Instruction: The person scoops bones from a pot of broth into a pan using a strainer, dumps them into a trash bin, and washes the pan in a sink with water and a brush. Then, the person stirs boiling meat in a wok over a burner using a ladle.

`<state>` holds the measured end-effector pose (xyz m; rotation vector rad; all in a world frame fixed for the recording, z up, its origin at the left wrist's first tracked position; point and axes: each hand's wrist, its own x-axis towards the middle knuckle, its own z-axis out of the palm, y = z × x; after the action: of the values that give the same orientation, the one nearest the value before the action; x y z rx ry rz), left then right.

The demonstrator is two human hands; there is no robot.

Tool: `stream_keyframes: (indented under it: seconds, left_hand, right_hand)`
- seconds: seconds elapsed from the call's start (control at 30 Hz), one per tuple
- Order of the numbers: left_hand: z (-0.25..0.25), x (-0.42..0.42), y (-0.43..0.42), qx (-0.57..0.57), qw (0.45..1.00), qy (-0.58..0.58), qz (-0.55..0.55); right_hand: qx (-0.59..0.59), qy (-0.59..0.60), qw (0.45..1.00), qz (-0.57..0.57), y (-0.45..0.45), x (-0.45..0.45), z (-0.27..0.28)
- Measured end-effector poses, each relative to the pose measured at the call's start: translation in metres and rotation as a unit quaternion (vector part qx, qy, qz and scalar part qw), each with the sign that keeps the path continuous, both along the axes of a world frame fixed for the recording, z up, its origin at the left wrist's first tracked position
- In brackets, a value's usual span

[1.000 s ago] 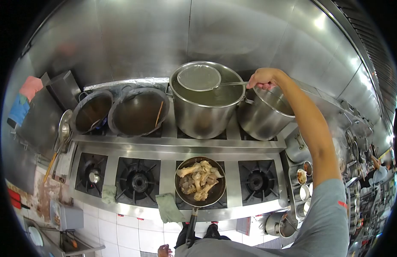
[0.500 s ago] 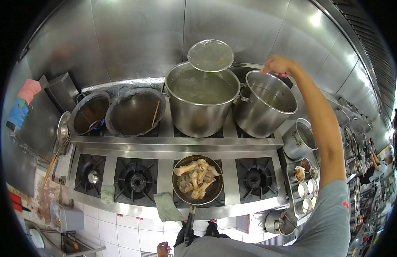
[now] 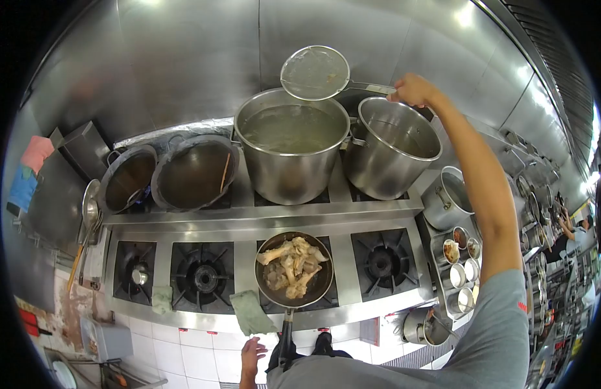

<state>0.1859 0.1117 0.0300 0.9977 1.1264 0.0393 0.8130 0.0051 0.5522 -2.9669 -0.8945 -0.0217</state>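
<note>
My right hand (image 3: 411, 89) is closed round the handle of a fine-mesh strainer (image 3: 315, 72). The strainer's round mesh hangs above the back rim of a large stockpot (image 3: 293, 174) of cloudy liquid, while the hand is over a second, tilted stockpot (image 3: 383, 176). Low in the view, my left hand (image 3: 252, 354) is beside the black handle of a frying pan (image 3: 287, 337), apart from it, with its fingers loosely spread and nothing seen in them. Pieces of meat and bones (image 3: 294, 266) fill the middle of the frying pan, which sits on a front burner.
Two dark woks (image 3: 195, 174) of brown liquid stand at back left. Green cloths (image 3: 252, 312) hang over the stove's front edge. Seasoning containers (image 3: 457, 277) and another pot (image 3: 448, 198) are at the right. Ladles (image 3: 90, 211) hang at the left. Another person (image 3: 576, 236) is far right.
My left hand has risen toward the frying pan's handle, and its fingers have come into fuller view. The strainer, still in my right hand, has shifted slightly up and left with the view.
</note>
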Motion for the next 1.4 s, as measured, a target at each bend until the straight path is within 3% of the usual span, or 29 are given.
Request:
stream_keyframes:
  seconds: [0.13, 0.23, 0.33, 0.37, 0.43, 0.47, 0.57, 0.6, 0.67, 0.77, 0.9, 1.1, 1.27, 1.33, 1.37, 1.4]
  left_hand:
    - [0.017, 0.034, -0.01, -0.079, 0.988, -0.095, -0.094]
    - [0.042, 0.066, -0.025, -0.182, 0.965, -0.122, -0.142]
    - [0.059, 0.085, -0.037, -0.148, 0.962, -0.121, -0.195]
    - [0.056, 0.086, -0.04, -0.152, 0.955, -0.119, -0.223]
    - [0.042, 0.084, -0.045, -0.172, 0.959, -0.111, -0.195]
    - [0.03, 0.097, -0.052, -0.14, 0.955, -0.089, -0.245]
    - [0.018, 0.086, -0.048, -0.039, 0.975, -0.059, -0.211]
    - [0.022, 0.087, -0.049, -0.032, 0.975, -0.057, -0.212]
    - [0.016, 0.088, -0.041, -0.038, 0.973, -0.056, -0.22]
    - [0.013, 0.088, -0.026, -0.015, 0.96, -0.072, -0.271]
    - [0.004, 0.071, 0.007, 0.0, 0.952, -0.024, -0.304]
    - [-0.01, 0.084, 0.008, 0.014, 0.938, -0.017, -0.347]
    - [-0.018, 0.074, 0.016, 0.012, 0.925, -0.088, -0.371]
    - [0.006, 0.068, -0.012, 0.022, 0.959, 0.036, -0.28]
    - [0.027, 0.071, -0.026, 0.011, 0.961, -0.027, -0.275]
    - [0.043, 0.077, -0.036, -0.004, 0.963, -0.03, -0.269]
  right_hand:
    - [-0.077, -0.007, 0.995, 0.059, -0.019, -0.007, -0.032]
    - [-0.036, 0.067, 0.996, 0.036, -0.026, -0.024, -0.066]
    - [-0.014, -0.013, 0.991, 0.131, -0.034, -0.027, -0.098]
    - [-0.024, 0.021, 0.995, 0.099, -0.036, -0.005, -0.112]
    - [-0.098, 0.084, 0.992, 0.006, -0.039, -0.068, -0.088]
    - [-0.02, 0.083, 0.996, -0.028, -0.083, -0.076, -0.091]
    - [0.288, -0.001, 0.957, 0.04, -0.063, -0.105, -0.103]
    - [0.336, -0.051, 0.938, 0.07, -0.106, -0.17, -0.079]
    - [0.302, -0.12, 0.942, 0.084, -0.132, -0.179, -0.097]
    - [0.157, 0.163, 0.974, -0.001, -0.149, -0.216, -0.087]
    - [0.116, 0.205, 0.971, -0.025, -0.183, -0.27, -0.148]
    - [0.135, 0.232, 0.962, -0.06, -0.197, -0.341, -0.258]
    - [0.139, 0.283, 0.945, -0.087, -0.202, -0.361, -0.302]
    - [0.115, 0.33, 0.934, -0.078, -0.203, -0.356, -0.3]
    - [0.207, 0.256, 0.938, -0.107, -0.206, -0.361, -0.322]
    - [0.171, 0.298, 0.935, -0.089, -0.21, -0.357, -0.308]
